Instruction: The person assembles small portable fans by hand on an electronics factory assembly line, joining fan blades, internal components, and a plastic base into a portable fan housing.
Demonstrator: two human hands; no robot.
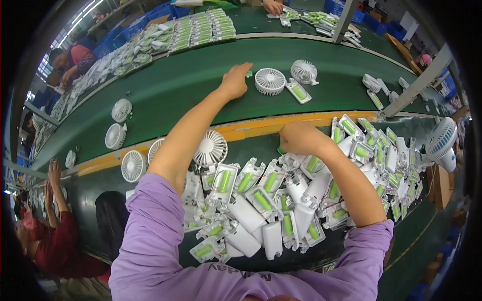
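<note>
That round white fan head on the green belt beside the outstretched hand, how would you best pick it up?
Probably by the rim of the round white fan head, fingers coming from above across opposite edges: it lies flat, grille up, with clear belt around most of it.

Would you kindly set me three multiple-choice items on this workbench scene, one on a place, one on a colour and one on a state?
1. Where is the left hand?
A. out over the green conveyor belt
B. on the pile of white housings
C. beside the blue crates

2. What colour are the cells set in the white housings?
A. red
B. green
C. black

3. How is the right hand held?
A. flat, palm up
B. spread wide on the belt
C. curled, fingers bent down at the near edge of the bench

Answers:
1 A, the arm is stretched forward, with the hand on the belt next to a round white fan head.
2 B, each open housing shows a green cylinder.
3 C, the knuckles are up and the fingers tucked; what they grip, if anything, is hidden.
</note>
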